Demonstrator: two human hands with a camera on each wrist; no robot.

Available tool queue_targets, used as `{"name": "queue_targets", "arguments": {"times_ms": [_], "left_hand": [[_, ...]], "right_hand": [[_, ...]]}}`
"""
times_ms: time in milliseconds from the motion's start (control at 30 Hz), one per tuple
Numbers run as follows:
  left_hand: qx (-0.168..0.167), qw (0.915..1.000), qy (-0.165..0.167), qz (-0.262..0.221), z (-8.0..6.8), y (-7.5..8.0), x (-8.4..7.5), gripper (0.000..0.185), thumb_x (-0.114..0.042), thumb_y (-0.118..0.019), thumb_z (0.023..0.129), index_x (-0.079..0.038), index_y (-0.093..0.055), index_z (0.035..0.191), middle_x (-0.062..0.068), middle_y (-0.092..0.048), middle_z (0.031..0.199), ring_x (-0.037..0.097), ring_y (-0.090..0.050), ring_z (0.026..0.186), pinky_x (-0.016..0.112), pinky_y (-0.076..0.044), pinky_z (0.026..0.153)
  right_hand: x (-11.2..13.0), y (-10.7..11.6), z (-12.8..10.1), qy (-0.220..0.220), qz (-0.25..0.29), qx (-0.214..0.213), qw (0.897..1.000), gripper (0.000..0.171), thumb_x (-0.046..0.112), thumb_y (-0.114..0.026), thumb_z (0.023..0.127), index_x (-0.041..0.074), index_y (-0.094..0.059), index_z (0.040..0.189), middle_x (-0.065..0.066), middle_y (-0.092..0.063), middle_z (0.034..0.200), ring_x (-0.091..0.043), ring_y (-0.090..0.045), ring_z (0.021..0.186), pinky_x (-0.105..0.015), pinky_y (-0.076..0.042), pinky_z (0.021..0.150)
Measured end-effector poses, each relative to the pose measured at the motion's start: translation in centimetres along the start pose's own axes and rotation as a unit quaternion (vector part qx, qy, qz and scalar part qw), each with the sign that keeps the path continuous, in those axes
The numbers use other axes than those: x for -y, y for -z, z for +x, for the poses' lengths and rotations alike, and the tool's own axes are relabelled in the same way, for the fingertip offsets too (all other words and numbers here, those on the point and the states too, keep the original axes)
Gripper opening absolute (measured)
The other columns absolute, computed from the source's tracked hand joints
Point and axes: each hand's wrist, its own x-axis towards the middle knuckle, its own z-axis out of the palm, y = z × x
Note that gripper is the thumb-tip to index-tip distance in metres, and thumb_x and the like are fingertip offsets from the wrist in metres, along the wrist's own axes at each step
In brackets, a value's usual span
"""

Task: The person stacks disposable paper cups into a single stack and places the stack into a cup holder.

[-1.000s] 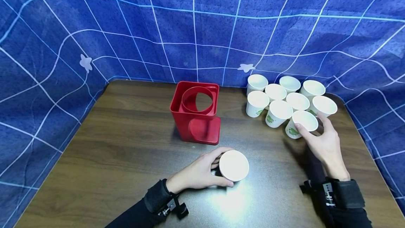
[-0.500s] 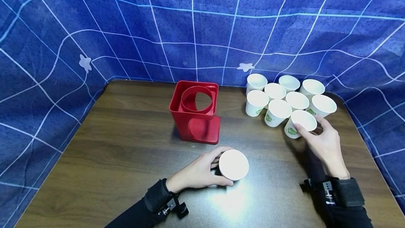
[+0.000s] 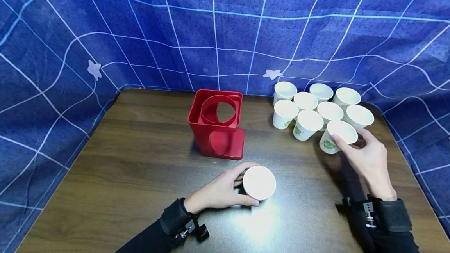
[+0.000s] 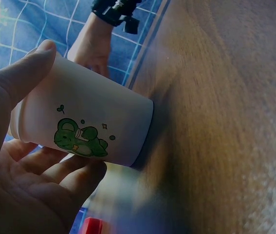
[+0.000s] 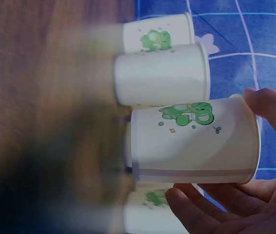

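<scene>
A white paper cup (image 3: pixel 259 182) stands upright at the front middle of the table, and my left hand (image 3: pixel 225 190) grips it from the left, thumb and fingers round its side. A green cartoon animal print shows on this cup in the left wrist view (image 4: pixel 82 139). At the right, my right hand (image 3: pixel 367 159) holds a second paper cup (image 3: pixel 332 139) near its rim, thumb on the near side. In the right wrist view that cup (image 5: pixel 196 141) stands in front of other printed cups. Several more white cups (image 3: pixel 308 125) are grouped just behind it.
A red plastic holder (image 3: pixel 211 139) with a round ring inside and a low front ledge stands at the back middle of the brown wooden table (image 3: pixel 133 159). A blue cloth (image 3: pixel 197 30) with pale grid lines hangs behind and along both sides.
My right hand has shifted slightly right with the cup it holds, opening a gap to the neighbouring cup on its left. The left hand and its cup have stayed put.
</scene>
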Motion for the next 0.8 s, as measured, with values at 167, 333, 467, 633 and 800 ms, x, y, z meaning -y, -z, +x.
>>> {"name": "queue_targets", "arguments": {"times_ms": [167, 333, 467, 633, 800], "left_hand": [[0.003, 1.0000, 0.003, -0.002, 0.0, 0.0, 0.0, 0.079, -0.024, -0.091, 0.080, -0.027, -0.047, 0.146, -0.003, -0.056, 0.144, 0.010, -0.059, 0.130, 0.023, -0.048, 0.109], [0.002, 1.0000, 0.007, -0.001, 0.0, 0.0, -0.1, 0.080, -0.024, -0.091, 0.080, -0.028, -0.046, 0.146, -0.004, -0.056, 0.144, 0.010, -0.059, 0.131, 0.023, -0.048, 0.110], [0.002, 0.9999, 0.010, -0.001, 0.0, 0.1, -0.1, 0.080, -0.024, -0.091, 0.080, -0.028, -0.046, 0.147, -0.004, -0.055, 0.145, 0.010, -0.058, 0.131, 0.023, -0.048, 0.110], [0.001, 0.9999, 0.012, 0.001, 0.0, 0.1, -0.3, 0.080, -0.024, -0.091, 0.080, -0.028, -0.046, 0.147, -0.004, -0.055, 0.145, 0.010, -0.058, 0.131, 0.024, -0.048, 0.110], [0.003, 0.9999, 0.011, 0.001, 0.0, 0.1, -0.3, 0.079, -0.024, -0.091, 0.081, -0.028, -0.047, 0.147, -0.004, -0.055, 0.145, 0.010, -0.058, 0.132, 0.024, -0.048, 0.110]], "right_hand": [[1.0, 1.2, -0.2, -0.002, 0.026, -0.036, 0.999, 0.054, 0.035, -0.087, 0.082, 0.015, -0.070, 0.129, 0.017, -0.068, 0.094, 0.014, -0.058, 0.077, -0.005, -0.041, 0.069], [2.4, 2.3, -0.6, 0.000, 0.060, -0.061, 0.996, 0.052, 0.029, -0.089, 0.081, 0.014, -0.071, 0.127, 0.033, -0.060, 0.087, 0.014, -0.060, 0.077, 0.000, -0.045, 0.069], [3.8, 3.0, -1.2, 0.012, 0.102, -0.078, 0.992, 0.051, 0.019, -0.089, 0.080, 0.013, -0.071, 0.128, 0.027, -0.065, 0.091, 0.010, -0.065, 0.078, -0.001, -0.050, 0.069], [5.8, 3.5, -2.4, 0.035, 0.139, -0.079, 0.986, 0.053, 0.008, -0.089, 0.078, 0.013, -0.071, 0.128, 0.019, -0.071, 0.098, 0.005, -0.068, 0.081, -0.004, -0.053, 0.071], [7.6, 3.6, -3.5, 0.067, 0.160, -0.063, 0.983, 0.060, -0.004, -0.088, 0.074, 0.009, -0.069, 0.129, 0.013, -0.072, 0.104, 0.002, -0.070, 0.087, -0.006, -0.055, 0.073]]}}
